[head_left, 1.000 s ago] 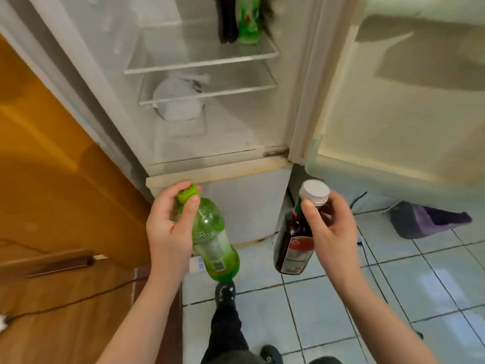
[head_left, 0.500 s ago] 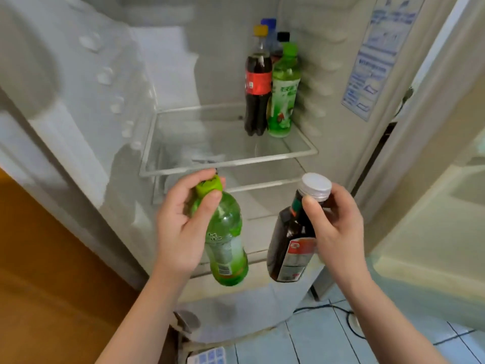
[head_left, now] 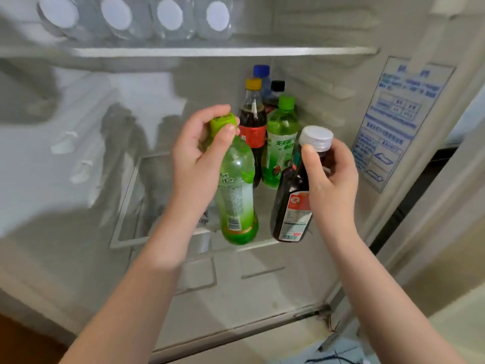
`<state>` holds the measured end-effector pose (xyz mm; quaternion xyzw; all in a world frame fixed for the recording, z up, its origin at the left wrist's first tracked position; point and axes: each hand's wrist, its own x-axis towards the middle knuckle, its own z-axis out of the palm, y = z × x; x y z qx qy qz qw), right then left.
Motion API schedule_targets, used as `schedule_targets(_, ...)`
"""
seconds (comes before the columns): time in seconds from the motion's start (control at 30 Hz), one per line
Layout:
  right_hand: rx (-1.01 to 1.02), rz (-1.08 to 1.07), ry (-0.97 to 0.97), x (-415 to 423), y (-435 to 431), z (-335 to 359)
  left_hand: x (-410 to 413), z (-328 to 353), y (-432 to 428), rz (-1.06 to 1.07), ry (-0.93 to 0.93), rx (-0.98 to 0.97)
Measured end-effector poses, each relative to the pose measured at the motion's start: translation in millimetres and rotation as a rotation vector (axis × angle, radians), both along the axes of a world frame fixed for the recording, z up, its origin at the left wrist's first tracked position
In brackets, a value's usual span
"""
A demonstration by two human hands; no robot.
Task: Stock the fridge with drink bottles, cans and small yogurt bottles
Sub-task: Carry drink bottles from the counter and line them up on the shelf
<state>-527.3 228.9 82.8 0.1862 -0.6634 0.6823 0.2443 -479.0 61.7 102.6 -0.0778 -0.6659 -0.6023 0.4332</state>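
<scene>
My left hand [head_left: 195, 156] grips a green tea bottle [head_left: 237, 198] by its neck and green cap; the bottle hangs in front of the open fridge. My right hand [head_left: 330, 177] holds a dark brown bottle [head_left: 291, 206] with a white cap by its neck. Both bottles hover above the front edge of the glass shelf [head_left: 126, 203]. At the back right of that shelf stand a cola bottle [head_left: 253, 127] with a yellow cap, a second green tea bottle [head_left: 280, 143], and two more bottles behind them, mostly hidden.
The upper shelf [head_left: 210, 51] carries several clear bottles [head_left: 170, 14] with white bases facing me. A blue printed sticker [head_left: 393, 119] is on the fridge's right wall. The left part of the glass shelf is bare. The fridge door edge lies at the far right.
The view has risen and come closer to the fridge interior. Both hands with their bottles have moved up and forward, now level with the glass shelf.
</scene>
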Motion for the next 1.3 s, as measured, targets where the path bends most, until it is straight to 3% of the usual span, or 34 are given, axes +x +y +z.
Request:
schedule_targets(0.23, 0.098, -0.064, -0.016, -53.8, -11.0, -1.7, -63.8, -4.5, 8.5, 0.048, -0.077, -0.067)
schedule_targets(0.6, 0.186, 0.058, -0.029, -86.2, -24.0, -20.2, -87.5, -27.1, 8.6, 0.089, -0.149, -0.134)
schedule_targets(0.73, 0.233, 0.092, -0.098, -76.0, -19.4, -48.8, -67.0, -68.8, -6.0, -0.077, -0.394, -0.066)
schedule_targets(0.87, 0.304, 0.067, -0.17, -66.2, -16.0, -87.7, -57.3, -111.8, -2.9, -0.088, -0.611, -0.206)
schedule_targets(1.03, 0.385, 0.033, -0.172, -72.7, -14.4, -98.9, -65.1, -123.3, -0.2, -0.035, -0.616, -0.327)
schedule_targets(1.3, 0.373, 0.061, -0.204, -71.0, -9.3, -99.3, -70.3, -124.9, 4.6, -0.021, -0.597, -0.266)
